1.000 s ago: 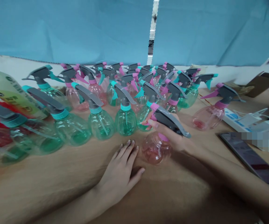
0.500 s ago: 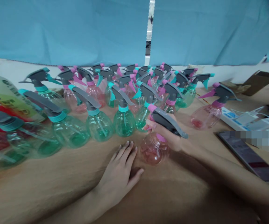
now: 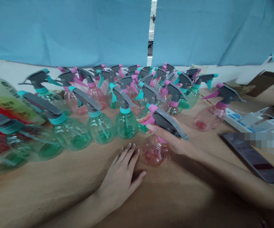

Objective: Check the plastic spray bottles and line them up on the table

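Pink bottle beside front green row

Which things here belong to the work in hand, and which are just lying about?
In hand: pink spray bottle, held by the right hand; left hand flat on the table; other spray bottles standing behind.
Lying about: phone, power strip, cardboard box, yellow-green bottle.

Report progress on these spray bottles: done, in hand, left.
Done: a crowd of capped spray bottles stands grouped on the table. In hand: the right hand grips a pink bottle by its trigger head at the group's front edge; the left hand rests flat beside it. Left: probably little; no uncapped bottle shows.
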`<state>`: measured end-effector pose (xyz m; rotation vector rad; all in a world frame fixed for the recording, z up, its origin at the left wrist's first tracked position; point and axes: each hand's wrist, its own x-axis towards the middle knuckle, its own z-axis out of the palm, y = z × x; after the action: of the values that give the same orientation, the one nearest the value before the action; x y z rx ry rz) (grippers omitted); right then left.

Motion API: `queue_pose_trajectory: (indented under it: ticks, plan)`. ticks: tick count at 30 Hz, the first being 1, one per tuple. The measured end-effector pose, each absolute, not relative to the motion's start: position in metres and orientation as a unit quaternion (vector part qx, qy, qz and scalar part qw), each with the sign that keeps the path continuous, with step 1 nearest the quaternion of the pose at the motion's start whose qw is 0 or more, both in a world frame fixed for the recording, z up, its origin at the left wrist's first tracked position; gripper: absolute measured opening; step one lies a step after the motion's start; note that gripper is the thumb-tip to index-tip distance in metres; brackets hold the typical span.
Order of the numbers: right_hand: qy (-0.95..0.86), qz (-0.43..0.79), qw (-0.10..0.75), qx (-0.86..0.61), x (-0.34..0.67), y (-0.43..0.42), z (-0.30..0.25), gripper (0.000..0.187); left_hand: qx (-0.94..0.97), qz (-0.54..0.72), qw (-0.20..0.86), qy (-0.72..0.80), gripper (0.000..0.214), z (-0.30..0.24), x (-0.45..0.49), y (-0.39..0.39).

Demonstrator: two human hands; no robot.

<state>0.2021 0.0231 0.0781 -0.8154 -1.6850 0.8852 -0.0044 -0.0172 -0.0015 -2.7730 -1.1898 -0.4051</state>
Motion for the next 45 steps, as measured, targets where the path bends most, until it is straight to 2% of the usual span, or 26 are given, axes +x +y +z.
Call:
queue_pose_trajectory:
  ticks: [28,45]
  plan:
    - [-0.71,0.362,0.508,-0.326,0.2016,0.0254,0.0718,0.023,-0.907,-0.141,0.044,-0.396,0.056,-0.0032,-0.005,-0.0166]
    - [-0.713,0.356,0.51,-0.324,0.2014,0.0266,0.0769,0.012,-0.907,-0.135,0.053,-0.396,0.056,-0.0026,-0.0047,-0.0171]
